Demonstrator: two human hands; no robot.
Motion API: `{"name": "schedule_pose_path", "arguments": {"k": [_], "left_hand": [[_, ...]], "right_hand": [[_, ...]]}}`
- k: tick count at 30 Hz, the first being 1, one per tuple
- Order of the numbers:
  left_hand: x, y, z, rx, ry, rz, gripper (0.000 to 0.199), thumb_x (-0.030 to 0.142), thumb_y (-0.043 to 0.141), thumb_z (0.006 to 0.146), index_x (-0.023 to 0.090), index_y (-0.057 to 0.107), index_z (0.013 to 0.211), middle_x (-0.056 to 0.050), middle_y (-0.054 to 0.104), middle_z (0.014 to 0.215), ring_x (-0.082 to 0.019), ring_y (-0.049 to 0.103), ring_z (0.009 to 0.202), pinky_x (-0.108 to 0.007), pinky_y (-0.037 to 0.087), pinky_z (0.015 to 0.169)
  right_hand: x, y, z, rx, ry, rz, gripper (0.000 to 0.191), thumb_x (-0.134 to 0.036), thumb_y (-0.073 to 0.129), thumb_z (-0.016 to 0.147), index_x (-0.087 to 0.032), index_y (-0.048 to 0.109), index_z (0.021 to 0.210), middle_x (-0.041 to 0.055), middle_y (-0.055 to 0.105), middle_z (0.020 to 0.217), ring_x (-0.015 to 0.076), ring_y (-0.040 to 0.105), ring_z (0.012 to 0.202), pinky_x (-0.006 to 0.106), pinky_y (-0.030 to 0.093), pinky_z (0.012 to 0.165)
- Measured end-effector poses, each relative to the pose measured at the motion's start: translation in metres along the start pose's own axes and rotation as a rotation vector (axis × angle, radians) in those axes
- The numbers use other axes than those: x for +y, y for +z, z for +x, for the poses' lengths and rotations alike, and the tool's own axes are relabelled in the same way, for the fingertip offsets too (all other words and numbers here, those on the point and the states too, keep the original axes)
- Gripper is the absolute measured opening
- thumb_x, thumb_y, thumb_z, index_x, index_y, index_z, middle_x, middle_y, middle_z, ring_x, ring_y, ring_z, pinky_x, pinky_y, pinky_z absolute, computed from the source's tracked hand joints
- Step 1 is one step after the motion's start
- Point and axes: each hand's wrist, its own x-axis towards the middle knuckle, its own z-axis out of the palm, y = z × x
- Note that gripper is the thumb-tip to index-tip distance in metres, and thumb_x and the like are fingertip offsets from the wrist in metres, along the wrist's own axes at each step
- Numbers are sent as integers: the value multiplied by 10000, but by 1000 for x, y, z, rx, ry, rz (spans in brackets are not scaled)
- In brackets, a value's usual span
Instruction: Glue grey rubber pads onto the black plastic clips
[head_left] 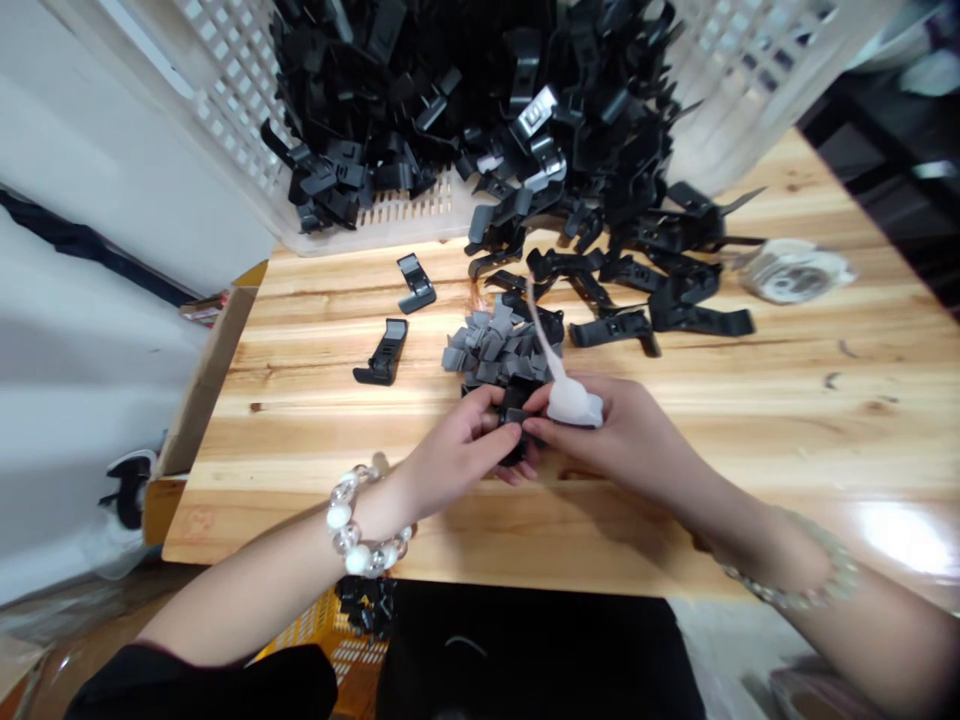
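Note:
Near the table's front middle, my left hand (pixel 469 440) is closed around a bent black plastic clip (pixel 514 405). My right hand (pixel 611 420) has a small white bottle with a long thin nozzle (pixel 570 400) tucked in it, the nozzle pointing up and away. Its thumb and fingertips are also closed against the clip, where a greyish piece shows between the two hands. Fingers partly hide the clip. Just beyond lies a heap of small grey pads (pixel 499 345). Two separate black clips (pixel 385 352) with grey ends rest to the left of it.
A white plastic basket (pixel 247 130) full of black clips stands at the back, with more loose clips (pixel 615 270) spilling before it. A white roll (pixel 795 270) lies at the right on the wooden table (pixel 300 430). Below is a yellow basket (pixel 319 630) with black parts.

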Motion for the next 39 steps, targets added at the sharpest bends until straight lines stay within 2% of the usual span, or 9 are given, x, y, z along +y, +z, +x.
{"name": "schedule_pose_path", "arguments": {"k": [6, 11, 17, 20, 25, 30, 33, 36, 39], "left_hand": [[0, -1, -1, 0, 24, 13, 273, 344, 603, 876, 163, 468, 1029, -27, 668, 799, -139, 689, 691, -258, 574, 638], [1, -2, -2, -52, 8, 4, 288, 373, 600, 880, 158, 469, 1020, -35, 667, 813, -136, 675, 679, -264, 559, 634], [7, 1, -11, -82, -5, -24, 273, 343, 603, 878, 157, 478, 1035, -49, 687, 849, -158, 696, 699, -324, 568, 708], [16, 4, -17, -136, 82, 9, 246, 325, 585, 894, 146, 494, 1038, -63, 689, 876, -160, 697, 728, -338, 563, 758], [62, 15, -29, -115, 275, 183, 264, 304, 526, 922, 147, 528, 1136, -74, 679, 935, -149, 679, 714, -294, 559, 686], [132, 36, -44, 54, 609, 512, 276, 258, 478, 941, 208, 592, 1188, -46, 680, 973, -124, 640, 722, -236, 524, 658], [163, 44, -50, 132, 785, 610, 322, 224, 481, 933, 233, 597, 1234, -23, 673, 911, -118, 615, 699, -235, 524, 667], [179, 46, -51, 91, 769, 535, 332, 229, 490, 926, 213, 603, 1237, -26, 659, 872, -104, 604, 623, -228, 527, 617], [182, 42, -48, 48, 695, 493, 319, 254, 504, 922, 199, 605, 1219, -24, 645, 834, -98, 609, 578, -219, 513, 579]], "right_hand": [[-7, -8, -2, 47, -80, 44, 137, -302, 722, 744, -178, 664, 739, 38, 679, 771, 183, 640, 707, 291, 495, 627], [-12, -21, 0, 177, -11, 175, 159, -327, 794, 685, -203, 695, 697, 50, 712, 943, 194, 658, 809, 278, 499, 628], [-12, -21, 0, 35, 85, 347, 197, -361, 800, 678, -185, 713, 698, 65, 709, 991, 113, 587, 616, 251, 449, 499], [-24, -24, -5, -26, 71, 390, 198, -360, 792, 691, -181, 710, 706, 58, 706, 962, 99, 564, 601, 236, 434, 484], [-78, -42, -15, 7, -138, 281, 140, -329, 767, 735, -206, 708, 703, 21, 697, 762, 118, 580, 619, 222, 414, 482], [-144, -66, -22, 154, -456, 230, 123, -294, 778, 738, -204, 699, 712, -4, 657, 619, 124, 586, 569, 233, 441, 515], [-165, -75, -21, 245, -609, 254, 149, -307, 789, 735, -196, 693, 712, -6, 635, 598, 147, 632, 659, 242, 483, 604], [-172, -80, -14, 256, -678, 294, 173, -324, 795, 729, -189, 688, 708, 29, 689, 718, 182, 663, 798, 257, 501, 671], [-171, -81, -5, 248, -690, 295, 169, -324, 785, 738, -187, 692, 706, 51, 724, 828, 183, 667, 808, 260, 507, 667]]}}
